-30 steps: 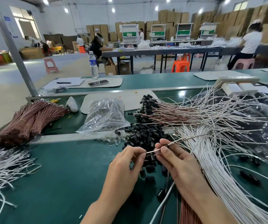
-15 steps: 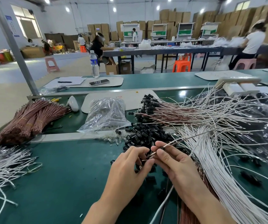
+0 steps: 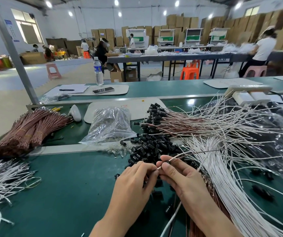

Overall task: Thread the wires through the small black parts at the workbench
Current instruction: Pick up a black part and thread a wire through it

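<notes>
On my feed, far left, bundled brown wires (image 3: 29,132) lie tied on the green workbench (image 3: 69,185), stock set out of the way. At centre, the left hand (image 3: 133,182) curls its fingers and pinches the tip of one wire (image 3: 188,153) to steady it. Just right, the right hand (image 3: 185,178) pinches the same wire where a small black part (image 3: 168,162) seems to sit, though it is blurred. Both hands work beside the pile of black parts (image 3: 151,147), close for picking. White wires (image 3: 222,177) fan out rightward.

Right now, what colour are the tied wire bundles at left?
The wire bundles are reddish-brown; head view.
</notes>
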`<state>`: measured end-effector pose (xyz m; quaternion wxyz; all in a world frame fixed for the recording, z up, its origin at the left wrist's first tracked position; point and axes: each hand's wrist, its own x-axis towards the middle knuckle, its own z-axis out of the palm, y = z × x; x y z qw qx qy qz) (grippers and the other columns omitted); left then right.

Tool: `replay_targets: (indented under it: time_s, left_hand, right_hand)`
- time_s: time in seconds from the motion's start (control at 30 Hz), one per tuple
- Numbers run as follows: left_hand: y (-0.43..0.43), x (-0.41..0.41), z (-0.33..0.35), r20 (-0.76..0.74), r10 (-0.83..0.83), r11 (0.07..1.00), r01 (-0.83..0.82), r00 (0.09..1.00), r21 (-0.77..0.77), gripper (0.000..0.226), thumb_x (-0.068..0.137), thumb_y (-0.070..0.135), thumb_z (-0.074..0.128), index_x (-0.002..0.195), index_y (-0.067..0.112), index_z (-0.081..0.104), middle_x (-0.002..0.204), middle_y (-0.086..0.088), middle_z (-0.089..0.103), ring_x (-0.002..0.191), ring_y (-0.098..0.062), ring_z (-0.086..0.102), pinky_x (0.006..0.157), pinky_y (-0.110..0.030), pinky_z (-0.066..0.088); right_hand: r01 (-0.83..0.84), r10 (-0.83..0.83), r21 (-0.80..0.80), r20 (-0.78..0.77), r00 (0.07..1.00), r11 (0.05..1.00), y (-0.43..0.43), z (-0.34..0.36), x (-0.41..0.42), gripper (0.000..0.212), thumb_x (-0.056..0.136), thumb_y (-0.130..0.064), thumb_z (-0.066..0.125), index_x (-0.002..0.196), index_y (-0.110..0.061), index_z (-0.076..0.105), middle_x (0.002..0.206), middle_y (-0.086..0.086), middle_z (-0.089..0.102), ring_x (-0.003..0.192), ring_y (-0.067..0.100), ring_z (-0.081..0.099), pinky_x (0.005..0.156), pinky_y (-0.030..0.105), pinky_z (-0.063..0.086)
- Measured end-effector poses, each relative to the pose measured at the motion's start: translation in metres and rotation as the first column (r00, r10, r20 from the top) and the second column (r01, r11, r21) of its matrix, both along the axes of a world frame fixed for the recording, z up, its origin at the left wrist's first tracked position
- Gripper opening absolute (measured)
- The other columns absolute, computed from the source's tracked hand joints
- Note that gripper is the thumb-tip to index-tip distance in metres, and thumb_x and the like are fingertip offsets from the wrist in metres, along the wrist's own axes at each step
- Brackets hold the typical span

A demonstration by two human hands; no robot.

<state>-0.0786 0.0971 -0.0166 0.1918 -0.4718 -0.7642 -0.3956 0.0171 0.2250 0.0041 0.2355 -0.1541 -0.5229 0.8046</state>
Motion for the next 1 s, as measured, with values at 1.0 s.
replay_targets:
  time_s: [1.0]
  left_hand:
    - [-0.0034, -0.0010, -0.0001, 0.225, -0.097, 0.994, 0.081, 0.970, 0.078, 0.018, 0.101, 0.049, 0.045, 0.105, 0.039, 0.059, 0.091, 0.026, 0.062, 0.079, -0.003, 0.061, 0.065, -0.017, 0.046]
  right_hand:
    - [0.010, -0.010, -0.005, 0.008, 1.000, 1.000, 0.0005, 0.0006, 0.0025, 0.034, 0.065, -0.024, 0.082, 0.099, -0.024, 0.080, 0.080, 0.006, 0.071, 0.075, 0.014, 0.069, 0.070, 0.022, 0.059]
